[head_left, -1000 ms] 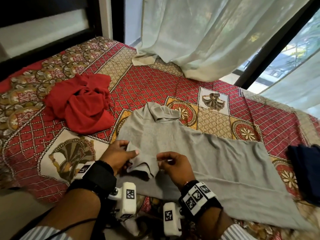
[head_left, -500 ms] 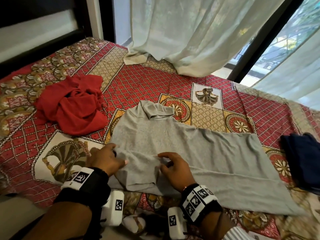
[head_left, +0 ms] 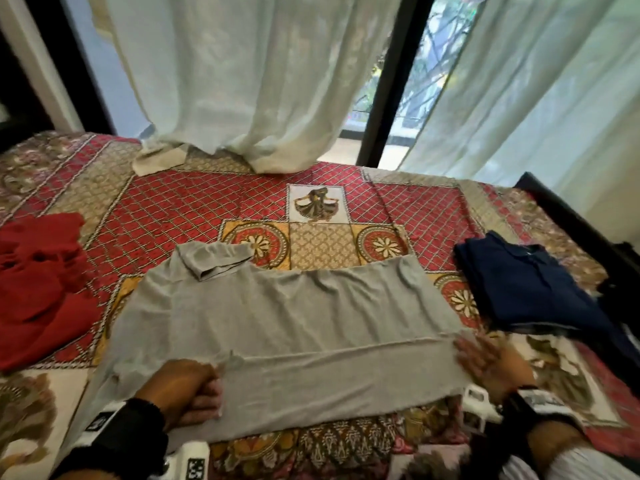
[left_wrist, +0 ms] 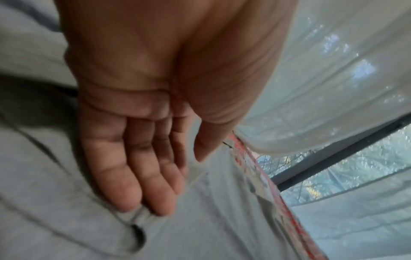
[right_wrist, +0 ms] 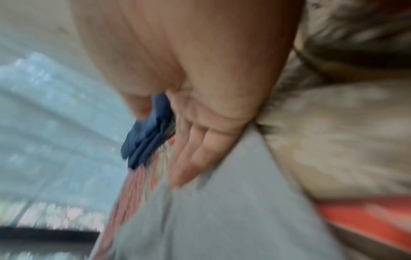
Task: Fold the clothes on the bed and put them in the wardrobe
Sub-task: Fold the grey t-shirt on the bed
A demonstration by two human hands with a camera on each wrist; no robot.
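Two hands flat and open, left hand point(head_left: 188, 388) and right hand point(head_left: 485, 358), gripping nothing, pressing the near folded strip of the grey shirt point(head_left: 284, 320) spread on the bed point(head_left: 194, 209); probably mid-fold, far sleeve side likely next.

A bedroom in a home. A bed point(head_left: 207, 209) fills most of the view, covered by a red and gold patterned bedspread point(head_left: 398, 209) with floral medallions and a dancer motif. Clothes lie on it — a grey t-shirt point(head_left: 294, 317) spread flat, a crumpled red garment point(head_left: 38, 282), a folded navy garment point(head_left: 526, 289). Behind, sheer pale curtains point(head_left: 259, 81) hang over a dark-framed window point(head_left: 391, 81) showing daylight and greenery.
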